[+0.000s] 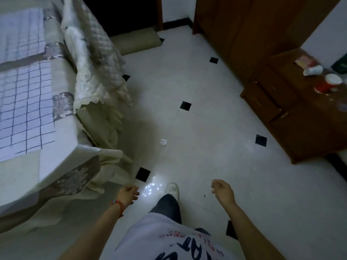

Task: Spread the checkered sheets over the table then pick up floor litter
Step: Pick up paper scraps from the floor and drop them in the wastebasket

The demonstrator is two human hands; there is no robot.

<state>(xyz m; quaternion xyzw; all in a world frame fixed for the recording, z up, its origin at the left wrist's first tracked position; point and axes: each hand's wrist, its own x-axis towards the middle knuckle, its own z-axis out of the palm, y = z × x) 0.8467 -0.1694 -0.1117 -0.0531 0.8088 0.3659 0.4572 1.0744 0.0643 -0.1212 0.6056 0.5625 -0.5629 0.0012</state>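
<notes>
Two white checkered sheets lie flat on the covered table at the left, one nearer (26,107) and one farther back (20,32). A small crumpled white paper (163,142) lies on the floor just past the table's corner. A tangle of tiny lit string lights (151,189) sits on the floor beside my shoe. My left hand (129,194) hangs low with loosely curled fingers and holds nothing. My right hand (222,191) hangs the same way, empty. Both hands are well short of the crumpled paper.
The table (62,132) wears a cream floral cloth that drapes to the floor. A brown wooden wardrobe (240,34) and a low cabinet (293,117) with red and white cups (327,83) line the right. A rolled mat (137,42) lies at the far doorway. White tiled floor runs between.
</notes>
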